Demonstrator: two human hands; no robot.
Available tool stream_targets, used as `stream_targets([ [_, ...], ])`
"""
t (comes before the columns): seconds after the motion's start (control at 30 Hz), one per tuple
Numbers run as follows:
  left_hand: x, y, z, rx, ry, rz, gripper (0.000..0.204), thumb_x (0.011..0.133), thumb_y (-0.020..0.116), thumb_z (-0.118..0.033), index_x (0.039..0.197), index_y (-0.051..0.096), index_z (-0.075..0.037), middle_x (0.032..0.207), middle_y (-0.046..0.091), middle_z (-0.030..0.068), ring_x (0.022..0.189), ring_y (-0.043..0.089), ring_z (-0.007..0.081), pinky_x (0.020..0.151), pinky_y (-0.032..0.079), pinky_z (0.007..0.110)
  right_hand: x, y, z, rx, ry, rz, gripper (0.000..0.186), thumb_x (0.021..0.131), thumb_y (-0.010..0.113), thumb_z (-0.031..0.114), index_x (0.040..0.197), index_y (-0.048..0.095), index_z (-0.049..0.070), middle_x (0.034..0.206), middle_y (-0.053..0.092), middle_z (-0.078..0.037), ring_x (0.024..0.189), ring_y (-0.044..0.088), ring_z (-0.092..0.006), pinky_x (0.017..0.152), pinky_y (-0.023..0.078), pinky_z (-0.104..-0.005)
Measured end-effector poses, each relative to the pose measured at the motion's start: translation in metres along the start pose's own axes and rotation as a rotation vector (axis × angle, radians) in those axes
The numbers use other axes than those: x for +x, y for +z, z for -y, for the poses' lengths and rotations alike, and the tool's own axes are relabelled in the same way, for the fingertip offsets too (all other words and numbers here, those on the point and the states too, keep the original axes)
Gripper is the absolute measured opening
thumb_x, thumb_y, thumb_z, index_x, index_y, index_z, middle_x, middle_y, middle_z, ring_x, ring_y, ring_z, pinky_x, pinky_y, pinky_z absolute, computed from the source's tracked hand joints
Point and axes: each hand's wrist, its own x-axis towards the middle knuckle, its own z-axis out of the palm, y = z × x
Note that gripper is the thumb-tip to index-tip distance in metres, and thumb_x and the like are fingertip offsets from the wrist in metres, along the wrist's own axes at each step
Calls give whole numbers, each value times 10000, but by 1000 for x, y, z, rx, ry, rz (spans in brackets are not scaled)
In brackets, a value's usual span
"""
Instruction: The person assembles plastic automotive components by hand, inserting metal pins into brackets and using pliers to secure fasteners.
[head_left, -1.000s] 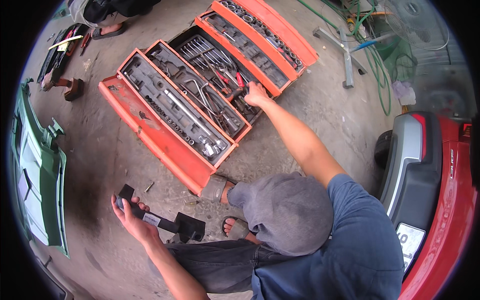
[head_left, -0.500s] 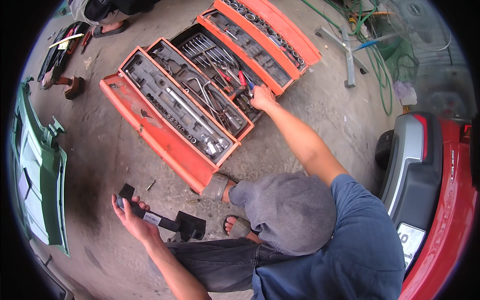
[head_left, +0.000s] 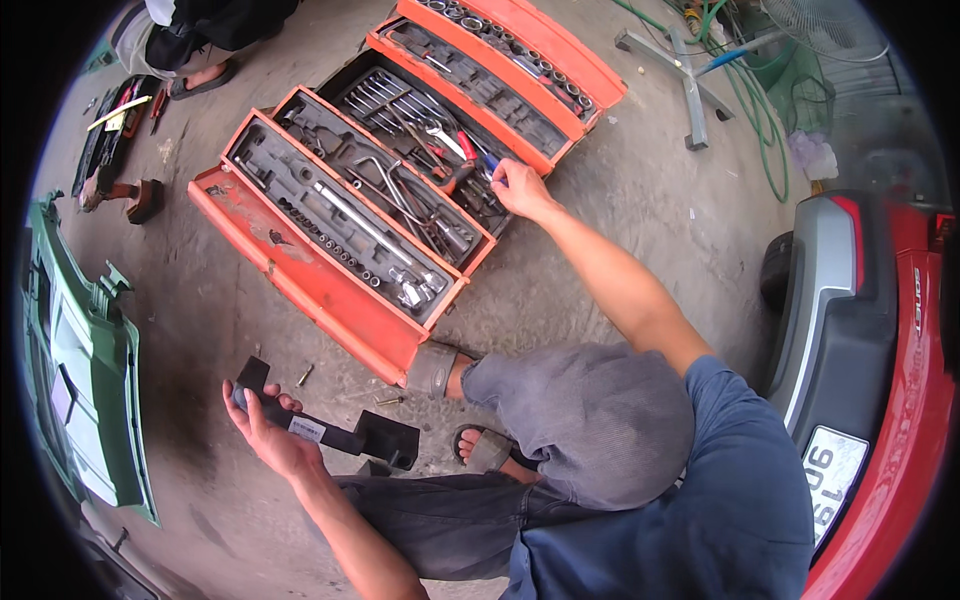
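My left hand (head_left: 272, 432), low on the left, is closed around a black plastic bracket (head_left: 388, 438) with a white label. The bracket's broad boxy end points right, toward my feet. My right hand (head_left: 522, 190) reaches into the middle tray of an orange cantilever toolbox (head_left: 305, 322). Its fingers pinch a slim tool with a blue handle (head_left: 490, 162); the tool's kind I cannot make out. Just left of those fingers lie red-handled pliers (head_left: 466, 146). A row of spanners (head_left: 385, 102) sits farther back, and a long ratchet bar (head_left: 355, 222) lies in the near tray.
Two bolts (head_left: 304, 375) lie on the concrete near my sandals. A green car panel (head_left: 95, 400) stands at left, with a cordless drill (head_left: 120, 192) beyond it. Another person's foot (head_left: 205, 78) is at the top left. A red car (head_left: 910, 400) borders the right; a metal stand (head_left: 690, 100) is behind.
My right hand has drawn slightly back, and the blue handle shows more between its fingers. My left hand still holds the bracket. The whole view has shifted a little.
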Motion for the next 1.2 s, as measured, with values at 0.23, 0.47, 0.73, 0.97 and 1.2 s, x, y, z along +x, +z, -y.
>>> stream_targets([
  [0.23,10,-13,-23,-44,172,36,377,1065,512,-252,1426,442,-174,994,600,82,759,542,137,647,472,272,-25,2,-11,16,-320,-124,246,822,652,63,1056,596,13,1033,629,-199,1003,629,-407,875,511,-491],
  [0.47,5,-45,-55,-83,313,-256,417,1090,431,-352,1455,417,-151,988,584,76,768,504,128,673,439,260,-33,11,-6,-178,-324,-93,233,767,649,34,999,645,52,1014,643,-153,1006,634,-345,923,465,-466],
  [0.73,20,-67,-97,39,317,-202,441,1102,385,-352,1483,424,-135,843,537,33,708,493,87,634,423,234,-31,23,-5,-167,-331,-142,207,771,646,22,969,654,83,942,655,-93,961,654,-286,844,442,-444],
  [0.97,-11,-85,-63,251,300,-351,416,1077,406,-295,1465,454,-152,789,531,24,668,523,89,568,446,227,-28,20,2,-42,-301,-102,344,774,645,35,1111,600,84,989,656,-82,934,647,-290,832,421,-440],
  [1.2,-67,-142,-54,262,135,-503,429,1057,386,-300,1455,447,-152,806,536,31,666,506,105,577,430,243,-15,15,-11,514,-115,-87,434,829,709,53,1224,534,18,1046,705,-130,723,678,-177,699,545,-356],
])
